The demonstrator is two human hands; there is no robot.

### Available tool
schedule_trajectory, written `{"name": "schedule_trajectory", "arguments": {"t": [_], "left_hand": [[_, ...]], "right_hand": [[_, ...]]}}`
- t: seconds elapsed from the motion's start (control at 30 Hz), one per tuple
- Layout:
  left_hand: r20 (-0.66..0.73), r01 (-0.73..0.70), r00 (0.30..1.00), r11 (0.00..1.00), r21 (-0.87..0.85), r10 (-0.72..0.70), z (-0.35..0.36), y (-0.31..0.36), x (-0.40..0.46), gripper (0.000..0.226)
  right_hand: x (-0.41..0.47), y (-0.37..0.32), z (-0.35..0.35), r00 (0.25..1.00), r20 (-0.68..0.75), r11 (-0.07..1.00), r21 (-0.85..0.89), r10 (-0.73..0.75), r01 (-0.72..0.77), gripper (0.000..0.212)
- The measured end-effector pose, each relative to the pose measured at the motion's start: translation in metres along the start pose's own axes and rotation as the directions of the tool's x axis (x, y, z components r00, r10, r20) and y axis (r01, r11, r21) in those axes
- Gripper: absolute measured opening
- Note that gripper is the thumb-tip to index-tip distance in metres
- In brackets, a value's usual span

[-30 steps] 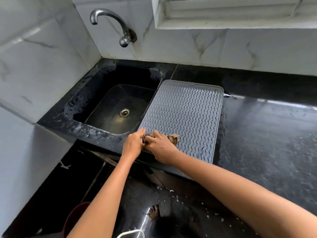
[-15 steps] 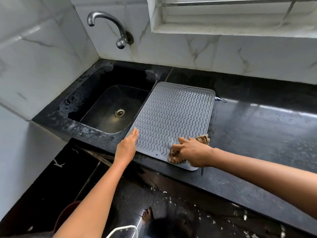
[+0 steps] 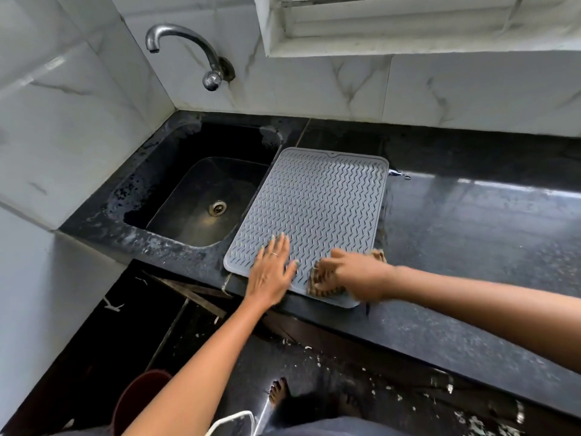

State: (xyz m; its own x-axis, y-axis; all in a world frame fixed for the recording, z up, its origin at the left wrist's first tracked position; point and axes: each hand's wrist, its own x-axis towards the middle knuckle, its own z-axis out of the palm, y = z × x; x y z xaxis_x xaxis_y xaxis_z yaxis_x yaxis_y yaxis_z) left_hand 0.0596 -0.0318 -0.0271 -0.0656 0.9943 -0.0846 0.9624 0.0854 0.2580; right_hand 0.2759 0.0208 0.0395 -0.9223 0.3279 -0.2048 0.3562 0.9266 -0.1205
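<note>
The grey ribbed mat (image 3: 317,196) lies flat on the black counter (image 3: 471,247) beside the sink (image 3: 188,196), its near side at the counter's front edge. The left hand (image 3: 272,272) presses on it, fingers straight and spread. The right hand (image 3: 356,275) curls its fingers round a brown cloth (image 3: 325,287) at the mat's near right corner.

You get soft daylight from the window (image 3: 408,23). The black bench (image 3: 471,215) shines bright. Your right hand (image 3: 355,275) looks blurry. The edges bend.
</note>
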Motion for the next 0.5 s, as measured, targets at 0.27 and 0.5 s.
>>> {"name": "schedule_trajectory", "arguments": {"t": [0.27,0.5], "left_hand": [[0.014,-0.004,1.000,0.999,0.042,0.003,0.006,0.002,-0.001,0.063],[-0.211,-0.176,0.962,0.984,0.002,0.173,-0.005,0.077,-0.012,0.047]], "right_hand": [[-0.051,0.042,-0.002,0.979,-0.046,0.958,-0.218,-0.200,0.185,0.039],[-0.009,0.068,-0.024,0.743,-0.483,0.886,0.242,0.464,-0.395,0.047]]}}
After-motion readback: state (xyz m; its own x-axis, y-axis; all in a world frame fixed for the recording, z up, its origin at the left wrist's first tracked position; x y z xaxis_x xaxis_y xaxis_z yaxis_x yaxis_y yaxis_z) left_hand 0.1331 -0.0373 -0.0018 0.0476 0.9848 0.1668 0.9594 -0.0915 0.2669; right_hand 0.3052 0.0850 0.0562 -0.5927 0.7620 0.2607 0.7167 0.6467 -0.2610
